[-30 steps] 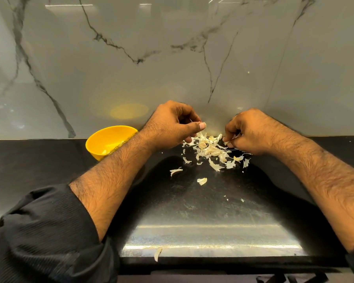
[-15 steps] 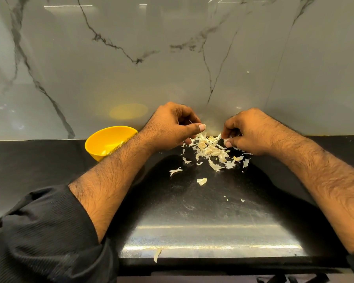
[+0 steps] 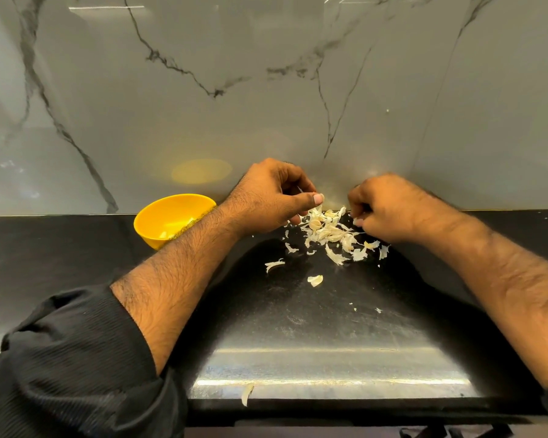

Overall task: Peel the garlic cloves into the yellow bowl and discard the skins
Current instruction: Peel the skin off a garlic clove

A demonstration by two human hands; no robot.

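With both hands curled over the skin pile (image 3: 329,232), left hand (image 3: 266,197) and right hand (image 3: 389,210) each pinching a scrap, strip skins cleanly and drop bare cloves into the yellow bowl (image 3: 168,216) at left on the table (image 3: 60,248).

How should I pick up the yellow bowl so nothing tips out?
Probably best to take the yellow bowl by its rim on the open left side, coming from above. It stands upright with its mouth up, so a pinch over the rim, thumb outside, should keep it level. The left forearm crosses its right side, so that side is blocked. It sits on the black counter.
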